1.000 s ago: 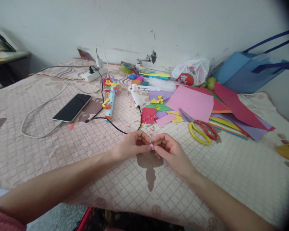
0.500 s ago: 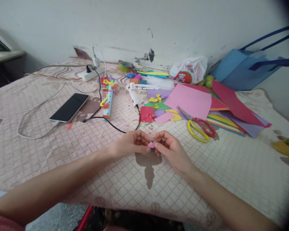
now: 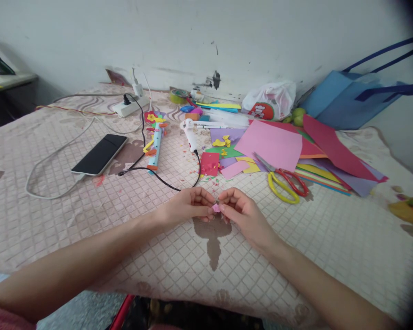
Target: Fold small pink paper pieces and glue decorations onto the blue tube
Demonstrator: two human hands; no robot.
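Between my fingertips is a small pink piece of paper (image 3: pixel 216 208), partly covered by the fingers. My left hand (image 3: pixel 192 205) pinches its left side, and my right hand (image 3: pixel 239 206) grips its right side with thumb and forefinger. Both hands are close together, just above the patterned tablecloth (image 3: pixel 179 270). Beyond them lies a red paper square (image 3: pixel 209 164) strewn with tiny scraps. A white glue gun (image 3: pixel 190 136) rests on its side behind the hands, its black cord trailing left. To the right are scissors (image 3: pixel 282 187) with yellow and red handles.
Coloured paper sheets (image 3: pixel 270 144) spread over the right side, with yellow scraps (image 3: pixel 222 141) beside them. A phone (image 3: pixel 99 155) on a charging cable lies left, near a decorated light-blue strip (image 3: pixel 154 149). Behind are a power strip (image 3: pixel 129 107), plastic bag (image 3: pixel 271 101) and blue bag (image 3: pixel 344 98).
Both hands keep nearly the same place. The pink piece has shifted very slightly between the fingertips; everything else stays put.
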